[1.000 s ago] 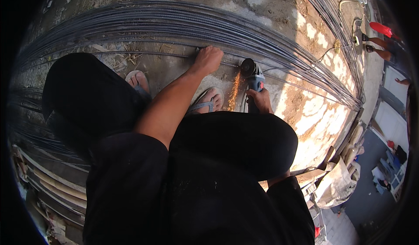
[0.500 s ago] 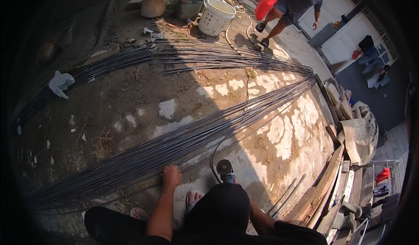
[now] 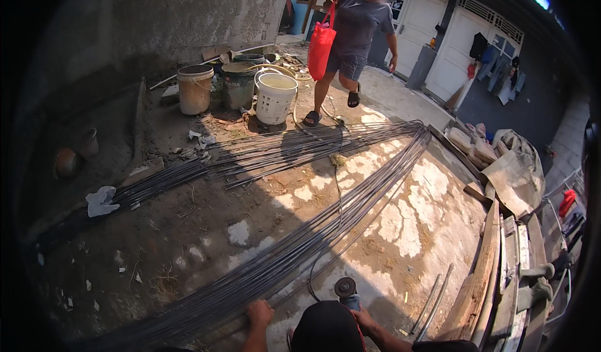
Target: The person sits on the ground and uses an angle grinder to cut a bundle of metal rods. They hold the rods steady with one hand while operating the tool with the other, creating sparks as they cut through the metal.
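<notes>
Near the lower edge, my left hand (image 3: 259,311) has its fingers closed on a rebar at the near side of a long bundle of steel rods (image 3: 307,233). My right hand (image 3: 362,320) holds an angle grinder (image 3: 346,292), its disc facing up beside the rods and its black cord (image 3: 313,269) running across them; no sparks show. My dark-clothed knee (image 3: 325,330) stands between my hands and hides part of the tool.
A person (image 3: 366,26) walks past carrying a red bag (image 3: 321,51), beside several buckets (image 3: 194,89). A second rod bundle (image 3: 250,164) lies farther off. Planks (image 3: 479,277), draped sacks (image 3: 513,183) and a metal frame line the right. A plastic bag (image 3: 100,201) lies left.
My view has tilted up from my hands to the yard. The sparks seen a second ago are gone. The walking person has come into fuller view, legs now in stride.
</notes>
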